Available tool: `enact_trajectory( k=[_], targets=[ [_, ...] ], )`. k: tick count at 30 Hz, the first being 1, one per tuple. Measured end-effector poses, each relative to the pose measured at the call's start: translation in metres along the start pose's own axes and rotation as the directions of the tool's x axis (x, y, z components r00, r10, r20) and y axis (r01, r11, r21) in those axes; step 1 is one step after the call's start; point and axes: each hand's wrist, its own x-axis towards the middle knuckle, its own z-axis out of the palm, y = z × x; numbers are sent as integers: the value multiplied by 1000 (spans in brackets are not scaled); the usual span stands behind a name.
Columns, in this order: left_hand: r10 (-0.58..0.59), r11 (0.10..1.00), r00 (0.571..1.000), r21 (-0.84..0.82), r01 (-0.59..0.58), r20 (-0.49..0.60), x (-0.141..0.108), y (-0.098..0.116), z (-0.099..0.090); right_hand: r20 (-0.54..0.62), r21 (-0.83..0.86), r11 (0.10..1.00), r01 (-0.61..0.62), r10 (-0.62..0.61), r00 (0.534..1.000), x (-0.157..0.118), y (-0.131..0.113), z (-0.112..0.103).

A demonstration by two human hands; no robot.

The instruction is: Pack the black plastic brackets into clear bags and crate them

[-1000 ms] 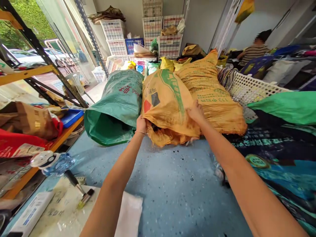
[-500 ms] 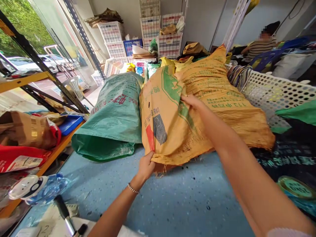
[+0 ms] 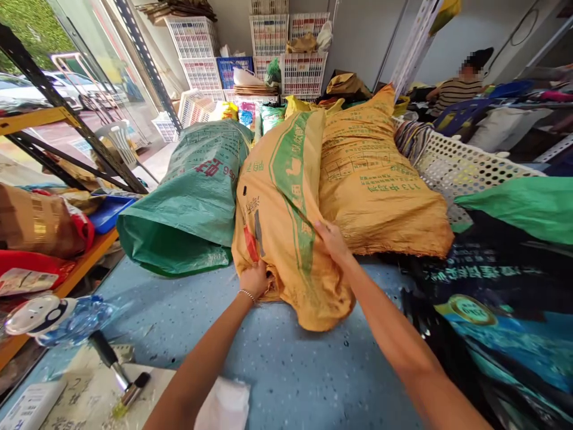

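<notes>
A tan woven sack (image 3: 277, 197) with a green printed band and red and grey marks lies on the blue speckled table (image 3: 286, 376). My left hand (image 3: 253, 279) is closed on its bunched near edge at the left. My right hand (image 3: 332, 240) grips a fold along its right side. The sack's near right corner bulges towards me. To the left lies a green woven sack (image 3: 188, 185), its mouth gaping towards me. An orange woven sack (image 3: 380, 179) with printed lettering lies to the right, beside the tan one.
A white perforated basket (image 3: 474, 170) stands at the right, with black and blue printed bags (image 3: 487, 269) before it. A brush-like tool (image 3: 119, 370) and a clear-and-blue container (image 3: 58, 319) lie front left. White crates (image 3: 304, 71) are stacked behind. A person (image 3: 456, 89) sits back right.
The tan sack's right side has been pulled towards me and folded, showing more of its green band. My right hand has come nearer and lower; my left hand has shifted slightly left.
</notes>
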Motion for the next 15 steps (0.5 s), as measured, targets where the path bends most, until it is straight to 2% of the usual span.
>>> enact_trajectory(
  k=[3,5,8,10,12,13,14,15],
  targets=[
    [-43,996,999,-84,42,-2,-22,-29,-34,70,66,997,-36,31,997,-29,12,-2],
    [-25,984,998,-179,14,-64,-46,-39,-63,94,115,990,-86,76,993,-30,18,-15],
    [129,895,968,-395,-208,-217,-86,-34,-103,59,102,985,-140,135,989,-11,23,-50],
    [230,799,949,-515,-310,-214,-100,-24,-118,-41,-33,989,-146,145,989,-2,20,-78],
    [232,737,953,-603,-304,-197,-92,-18,-123,-208,-267,958,-100,44,977,-11,6,-95],
    [186,700,955,-650,-294,-232,-78,-17,-123,-283,-386,921,-43,-74,956,-25,-5,-96],
    [122,662,951,-690,-291,-283,-60,-17,-122,-329,-486,873,41,-226,917,-44,-18,-90],
    [47,630,938,-719,-294,-342,-39,-18,-121,-317,-557,813,172,-399,860,-68,-32,-79]
  ],
)
